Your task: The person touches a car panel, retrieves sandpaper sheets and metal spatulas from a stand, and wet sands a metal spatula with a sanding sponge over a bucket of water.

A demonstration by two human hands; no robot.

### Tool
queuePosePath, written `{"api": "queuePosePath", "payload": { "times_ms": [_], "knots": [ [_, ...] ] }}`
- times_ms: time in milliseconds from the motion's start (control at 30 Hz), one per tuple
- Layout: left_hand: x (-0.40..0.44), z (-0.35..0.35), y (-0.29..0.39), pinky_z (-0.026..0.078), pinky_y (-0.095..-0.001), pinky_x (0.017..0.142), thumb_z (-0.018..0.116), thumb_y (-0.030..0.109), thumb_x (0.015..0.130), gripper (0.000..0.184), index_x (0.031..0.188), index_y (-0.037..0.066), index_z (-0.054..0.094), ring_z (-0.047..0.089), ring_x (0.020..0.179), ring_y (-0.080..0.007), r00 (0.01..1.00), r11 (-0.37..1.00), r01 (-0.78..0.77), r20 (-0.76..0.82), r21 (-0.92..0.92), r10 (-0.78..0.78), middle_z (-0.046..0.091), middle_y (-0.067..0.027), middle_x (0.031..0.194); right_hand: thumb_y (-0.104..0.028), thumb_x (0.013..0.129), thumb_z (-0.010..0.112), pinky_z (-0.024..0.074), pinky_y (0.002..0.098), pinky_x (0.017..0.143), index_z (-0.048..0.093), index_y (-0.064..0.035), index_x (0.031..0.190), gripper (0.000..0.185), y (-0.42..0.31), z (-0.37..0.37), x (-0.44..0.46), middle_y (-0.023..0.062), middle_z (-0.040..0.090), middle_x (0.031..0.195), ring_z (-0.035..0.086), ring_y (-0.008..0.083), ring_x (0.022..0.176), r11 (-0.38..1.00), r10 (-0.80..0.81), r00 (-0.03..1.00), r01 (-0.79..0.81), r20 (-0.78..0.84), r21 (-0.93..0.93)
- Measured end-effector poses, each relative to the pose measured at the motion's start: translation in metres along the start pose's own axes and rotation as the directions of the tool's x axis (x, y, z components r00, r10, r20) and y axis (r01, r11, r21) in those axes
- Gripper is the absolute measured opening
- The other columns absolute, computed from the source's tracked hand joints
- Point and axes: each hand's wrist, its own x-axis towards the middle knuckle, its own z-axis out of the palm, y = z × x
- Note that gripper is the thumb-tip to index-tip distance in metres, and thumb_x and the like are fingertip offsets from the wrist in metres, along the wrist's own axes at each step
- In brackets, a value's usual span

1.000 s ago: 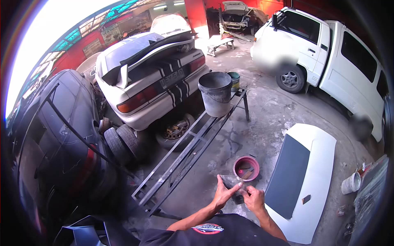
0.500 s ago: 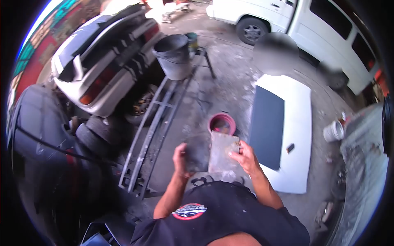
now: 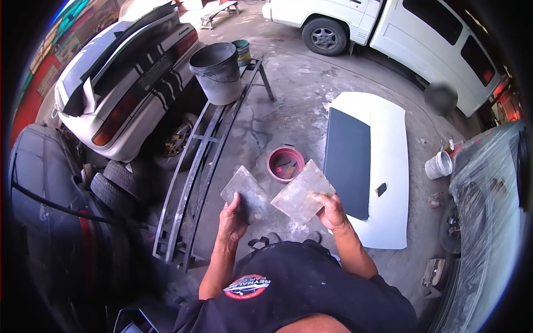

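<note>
My left hand (image 3: 232, 221) grips a thin, dark grey square plate (image 3: 248, 195) by its left edge, thumb on top. In my right hand (image 3: 332, 211) is a lighter, stained square plate (image 3: 303, 191), pinched at its right side with the thumb across its face. Both plates are tilted to a diamond angle, apart from each other, in front of my body. Just beyond them a pink-red bucket (image 3: 271, 166) stands on the floor with several small pieces in it, its near rim partly hidden by the lighter plate.
A metal frame stand (image 3: 214, 138) on the left carries a large grey bucket (image 3: 215, 83) and a small can (image 3: 242, 54). A white car panel (image 3: 388, 166) with a dark section lies to the right, a small dark block (image 3: 381, 190) on it. Cars and a white van (image 3: 383, 39) surround the floor.
Both plates have turned from upright to diagonal. The left one was motion-blurred and now shows clearly. The whole view has shifted slightly, and the lighter plate now covers less of the bucket.
</note>
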Motion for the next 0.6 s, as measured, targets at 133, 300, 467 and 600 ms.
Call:
{"api": "queuePosePath", "payload": {
  "times_ms": [133, 300, 467, 600],
  "knots": [
    [0.007, -0.018, 0.001, 0.049, -0.0470, 0.097, 0.064, 0.019, 0.094, 0.031, 0.121, 0.007, 0.055, 0.062, 0.106, -0.0247, 0.995, 0.995, 0.061, 0.087, -0.081, -0.054, 0.063, -0.0075, 0.113, -0.006, 0.089, 0.060, 0.0485, 0.0320, 0.085, 0.060, 0.0005, 0.114, 0.026, -0.009, 0.025, -0.006, 0.0055, 0.063, 0.106, 0.060, 0.0162, 0.098, 0.922, -0.225, 0.974, 0.208, -0.015, -0.327],
    [0.008, -0.035, 0.001, 0.052, -0.0462, 0.094, 0.063, 0.018, 0.093, 0.035, 0.124, 0.003, 0.054, 0.065, 0.103, -0.0260, 0.992, 0.992, 0.104, 0.083, -0.069, -0.098, 0.065, -0.0104, 0.111, -0.006, 0.090, 0.061, 0.0489, 0.0323, 0.085, 0.061, -0.0062, 0.124, 0.034, -0.003, 0.054, -0.020, 0.0106, 0.057, 0.119, 0.058, 0.0239, 0.105, 0.223, -0.603, 0.702, 0.604, 0.378, -0.765],
    [-0.021, 0.000, 0.004, 0.055, -0.0470, 0.090, 0.059, 0.016, 0.093, 0.039, 0.128, 0.001, 0.053, 0.064, 0.107, -0.0301, 0.949, 0.986, 0.156, 0.286, -0.058, -0.134, 0.063, -0.0153, 0.121, -0.065, 0.078, 0.064, 0.0177, 0.0599, 0.113, 0.060, -0.0194, 0.133, 0.071, 0.019, 0.066, -0.024, 0.0200, 0.037, 0.146, 0.025, 0.0455, 0.139, -0.415, -0.077, 0.635, 0.681, 0.768, -0.604],
    [-0.024, -0.006, -0.006, 0.055, -0.0470, 0.092, 0.064, 0.002, 0.085, 0.047, 0.130, -0.001, 0.051, 0.063, 0.109, -0.0316, 0.964, 0.986, 0.017, 0.259, 0.164, -0.060, 0.062, -0.0180, 0.121, -0.078, 0.070, 0.061, 0.0129, 0.0627, 0.113, 0.059, -0.0181, 0.133, 0.087, 0.015, 0.061, -0.024, 0.0249, 0.027, 0.152, 0.017, 0.0479, 0.142, -0.305, -0.043, 0.648, 0.717, 0.760, -0.628]
  ]
}}
